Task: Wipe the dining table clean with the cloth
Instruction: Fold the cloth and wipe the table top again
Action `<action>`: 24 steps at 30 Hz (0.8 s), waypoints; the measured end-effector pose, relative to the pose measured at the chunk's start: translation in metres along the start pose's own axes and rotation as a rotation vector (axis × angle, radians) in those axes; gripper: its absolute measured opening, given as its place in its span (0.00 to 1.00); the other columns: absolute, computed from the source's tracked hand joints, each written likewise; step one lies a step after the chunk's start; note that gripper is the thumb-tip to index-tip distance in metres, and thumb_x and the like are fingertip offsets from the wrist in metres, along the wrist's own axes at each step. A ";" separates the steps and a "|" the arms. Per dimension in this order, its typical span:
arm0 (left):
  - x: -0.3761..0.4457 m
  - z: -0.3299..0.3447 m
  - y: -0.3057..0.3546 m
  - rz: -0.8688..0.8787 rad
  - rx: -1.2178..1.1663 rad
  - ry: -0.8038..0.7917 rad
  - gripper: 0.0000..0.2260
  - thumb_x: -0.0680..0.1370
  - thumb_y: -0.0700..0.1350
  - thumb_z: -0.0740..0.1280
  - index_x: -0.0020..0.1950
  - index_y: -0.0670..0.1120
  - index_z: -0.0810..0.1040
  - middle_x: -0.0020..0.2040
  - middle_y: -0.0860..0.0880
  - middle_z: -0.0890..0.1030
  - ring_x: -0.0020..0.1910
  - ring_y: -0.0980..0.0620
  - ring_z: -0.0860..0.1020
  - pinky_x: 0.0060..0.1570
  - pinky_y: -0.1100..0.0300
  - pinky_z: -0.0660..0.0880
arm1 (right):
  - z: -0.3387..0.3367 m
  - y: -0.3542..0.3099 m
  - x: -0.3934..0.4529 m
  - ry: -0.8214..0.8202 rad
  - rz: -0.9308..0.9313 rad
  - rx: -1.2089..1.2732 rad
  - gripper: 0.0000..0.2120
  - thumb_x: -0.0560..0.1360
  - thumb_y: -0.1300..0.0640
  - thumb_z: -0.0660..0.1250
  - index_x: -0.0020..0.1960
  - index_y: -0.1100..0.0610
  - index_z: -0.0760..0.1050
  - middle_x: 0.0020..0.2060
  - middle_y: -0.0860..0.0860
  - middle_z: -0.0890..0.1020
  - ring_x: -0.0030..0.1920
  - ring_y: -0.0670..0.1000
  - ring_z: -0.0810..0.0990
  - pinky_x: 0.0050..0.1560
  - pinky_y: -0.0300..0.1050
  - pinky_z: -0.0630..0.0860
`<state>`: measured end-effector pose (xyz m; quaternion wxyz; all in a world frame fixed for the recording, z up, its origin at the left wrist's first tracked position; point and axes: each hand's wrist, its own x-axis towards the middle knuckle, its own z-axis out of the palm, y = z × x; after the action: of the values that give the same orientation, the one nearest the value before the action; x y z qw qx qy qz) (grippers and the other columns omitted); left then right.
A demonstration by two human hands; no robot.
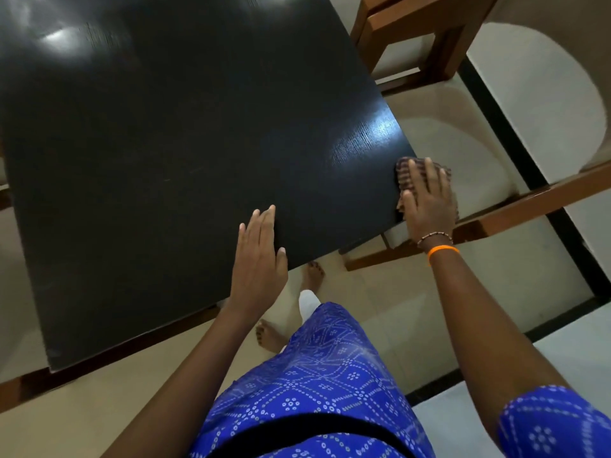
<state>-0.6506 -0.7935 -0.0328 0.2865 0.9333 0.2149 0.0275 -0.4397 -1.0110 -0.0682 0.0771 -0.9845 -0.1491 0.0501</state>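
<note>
The dark, glossy dining table [172, 153] fills the upper left of the view. A brown striped cloth [405, 175] sits at the table's near right corner, partly hanging past the edge. My right hand [428, 201] lies flat on top of the cloth, fingers spread, pressing it against the corner. My left hand [259, 259] rests flat on the table near its front edge, fingers together and holding nothing. Most of the cloth is hidden under my right hand.
Wooden chairs with pale cushions stand to the right of the table, one near [479, 180] and one farther back [413, 44]. My bare feet [312, 276] stand on the beige tiled floor below the table's edge.
</note>
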 end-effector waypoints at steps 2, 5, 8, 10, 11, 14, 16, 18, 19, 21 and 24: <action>-0.003 0.001 -0.003 0.010 0.001 -0.002 0.28 0.76 0.38 0.62 0.75 0.43 0.55 0.75 0.46 0.60 0.76 0.49 0.54 0.74 0.54 0.46 | 0.001 -0.001 0.001 0.002 0.053 0.019 0.28 0.76 0.52 0.56 0.75 0.49 0.56 0.76 0.52 0.56 0.75 0.59 0.55 0.72 0.60 0.55; -0.007 0.003 -0.007 0.018 0.005 -0.008 0.28 0.76 0.38 0.62 0.74 0.43 0.56 0.75 0.45 0.61 0.75 0.48 0.55 0.74 0.53 0.47 | 0.011 -0.026 -0.016 0.018 0.121 0.016 0.29 0.77 0.52 0.58 0.76 0.47 0.54 0.77 0.51 0.54 0.76 0.57 0.50 0.74 0.61 0.46; -0.009 0.004 -0.007 0.040 0.008 -0.007 0.28 0.76 0.37 0.61 0.74 0.43 0.56 0.74 0.44 0.62 0.75 0.47 0.56 0.73 0.54 0.47 | 0.024 -0.072 -0.052 0.043 0.011 0.011 0.28 0.76 0.50 0.57 0.75 0.47 0.56 0.76 0.52 0.57 0.76 0.57 0.52 0.73 0.62 0.43; -0.008 0.005 -0.006 0.067 0.002 -0.006 0.28 0.75 0.35 0.60 0.74 0.42 0.56 0.74 0.43 0.62 0.75 0.47 0.56 0.73 0.54 0.47 | 0.035 -0.108 -0.083 0.072 -0.141 0.039 0.28 0.74 0.48 0.55 0.74 0.48 0.60 0.74 0.53 0.62 0.75 0.58 0.58 0.72 0.62 0.48; -0.008 0.005 -0.004 0.078 -0.006 -0.006 0.28 0.75 0.34 0.59 0.74 0.41 0.57 0.74 0.43 0.63 0.75 0.46 0.56 0.73 0.54 0.47 | 0.041 -0.123 -0.098 0.073 -0.229 0.057 0.28 0.73 0.48 0.55 0.73 0.48 0.62 0.73 0.53 0.64 0.74 0.58 0.60 0.72 0.61 0.49; -0.008 0.006 -0.003 0.107 -0.029 -0.011 0.27 0.75 0.33 0.58 0.73 0.41 0.58 0.73 0.42 0.63 0.75 0.46 0.56 0.73 0.53 0.47 | 0.052 -0.133 -0.122 0.058 -0.439 0.068 0.25 0.75 0.46 0.55 0.72 0.48 0.64 0.72 0.53 0.67 0.73 0.56 0.60 0.71 0.59 0.50; -0.011 0.007 -0.004 0.114 -0.033 -0.022 0.26 0.75 0.33 0.58 0.73 0.41 0.59 0.72 0.43 0.65 0.75 0.46 0.56 0.73 0.54 0.46 | 0.051 -0.112 -0.113 0.070 -0.525 0.066 0.24 0.75 0.46 0.55 0.71 0.48 0.65 0.71 0.52 0.68 0.73 0.54 0.59 0.71 0.58 0.52; -0.013 0.008 -0.006 0.112 -0.025 -0.036 0.24 0.75 0.34 0.59 0.71 0.42 0.62 0.71 0.44 0.67 0.75 0.47 0.57 0.73 0.56 0.46 | 0.047 -0.090 -0.099 0.096 -0.481 0.031 0.24 0.76 0.46 0.54 0.71 0.47 0.65 0.71 0.51 0.68 0.73 0.52 0.58 0.71 0.56 0.51; -0.014 0.008 -0.008 0.108 -0.019 -0.038 0.23 0.75 0.35 0.59 0.71 0.43 0.63 0.70 0.45 0.68 0.75 0.47 0.57 0.73 0.56 0.46 | 0.045 -0.079 -0.091 0.107 -0.400 0.030 0.24 0.76 0.47 0.53 0.71 0.47 0.65 0.72 0.51 0.68 0.73 0.52 0.58 0.71 0.55 0.49; -0.015 0.008 -0.011 0.088 -0.017 -0.032 0.23 0.76 0.36 0.60 0.70 0.43 0.63 0.70 0.45 0.68 0.75 0.47 0.57 0.73 0.55 0.46 | 0.038 -0.059 -0.072 0.126 -0.189 0.098 0.25 0.76 0.47 0.51 0.72 0.48 0.64 0.72 0.52 0.66 0.74 0.55 0.60 0.72 0.55 0.46; -0.015 0.004 -0.017 0.061 -0.031 -0.003 0.23 0.75 0.36 0.61 0.70 0.44 0.63 0.70 0.45 0.67 0.74 0.47 0.58 0.72 0.54 0.47 | 0.026 -0.037 -0.041 0.166 0.100 0.273 0.26 0.76 0.49 0.51 0.71 0.55 0.66 0.73 0.58 0.63 0.74 0.62 0.56 0.73 0.57 0.47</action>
<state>-0.6701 -0.7899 -0.0444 0.3004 0.9348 0.1855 0.0383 -0.4926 -0.9854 -0.0846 0.2197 -0.9718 -0.0848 -0.0076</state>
